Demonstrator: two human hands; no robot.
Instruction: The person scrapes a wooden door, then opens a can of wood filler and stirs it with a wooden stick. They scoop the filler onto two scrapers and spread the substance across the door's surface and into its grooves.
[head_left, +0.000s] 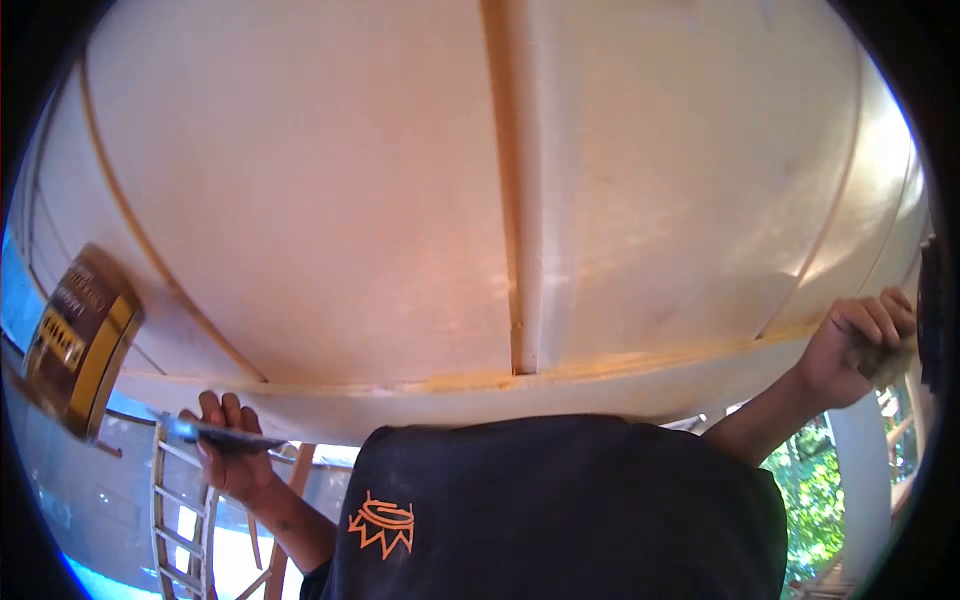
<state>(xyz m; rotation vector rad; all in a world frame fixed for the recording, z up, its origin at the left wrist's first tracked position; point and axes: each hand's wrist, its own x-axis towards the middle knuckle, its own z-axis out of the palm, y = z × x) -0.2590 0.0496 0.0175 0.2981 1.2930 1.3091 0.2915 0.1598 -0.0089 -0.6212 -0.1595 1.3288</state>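
My left hand [232, 445], at the lower left, is closed on a flat tool like a putty knife [240, 437], seen nearly edge-on. Its fingers point up, close to the lower edge of a large pale wooden panel surface [350, 200]. At the right, my right hand [850, 345] is raised with its fingers curled round a blurred, brownish lump [882, 362] whose kind I cannot make out. A brown and yellow can [82, 340] with a printed label stands tilted in the view, above and left of my left hand.
Narrow strips [510, 200] divide the panels. Yellowish filler-like smears [470, 382] run along the lower edge. A ladder [182, 510] and wooden props [290, 510] are at the lower left. Something dark [930, 315] lies at the right rim; green foliage [815, 500] shows below.
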